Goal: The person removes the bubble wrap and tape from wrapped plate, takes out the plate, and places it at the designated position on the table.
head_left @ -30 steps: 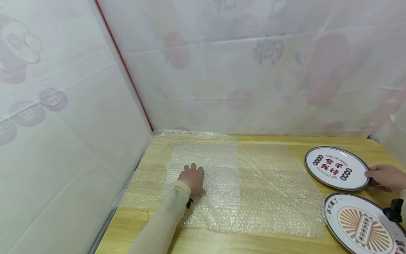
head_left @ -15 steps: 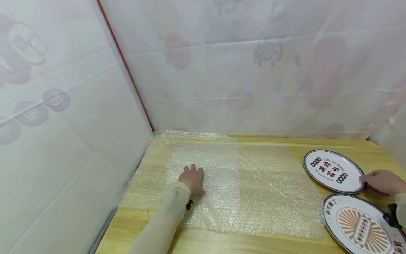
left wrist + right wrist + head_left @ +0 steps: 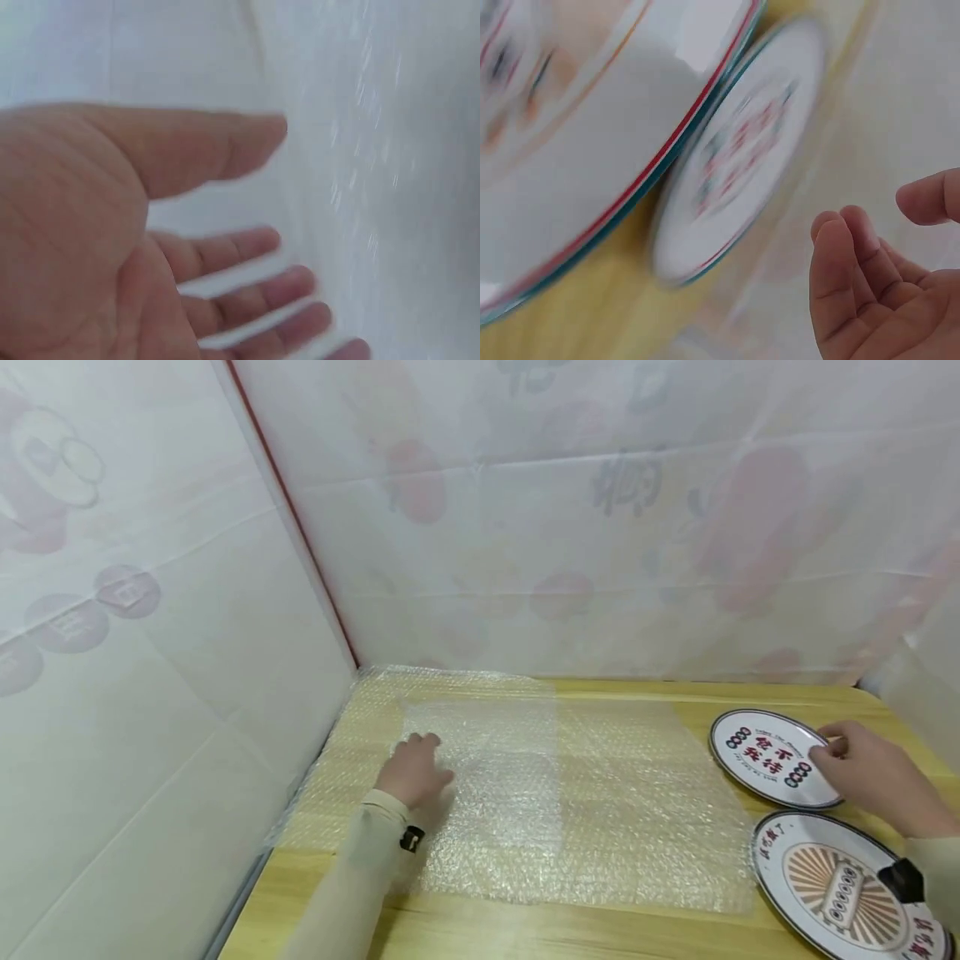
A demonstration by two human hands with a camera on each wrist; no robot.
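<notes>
Clear bubble wrap [image 3: 615, 802] is spread flat over the table in overlapping layers. My left hand [image 3: 412, 772] hovers over its left part in the head view; in the left wrist view the hand's fingers [image 3: 255, 300] and thumb are spread apart with nothing held. A smaller white plate [image 3: 765, 758] with red characters and a dark rim lies at the right of the wrap. Over that plate's right edge is my right hand [image 3: 870, 777]. The right wrist view shows its fingers loosely bent, thumb apart, holding nothing. A larger plate [image 3: 847, 881] with a sunburst print lies nearer.
The wooden table [image 3: 585, 931] is bounded at the back by a printed white sheet [image 3: 487, 568] and at the left by another white sheet [image 3: 187, 735]. The larger plate's left rim meets the wrap's right edge in the head view.
The right hand slid the smaller plate slightly left, then let go of its rim and moved up over its edge. My left hand has risen off the wrap and shifted left.
</notes>
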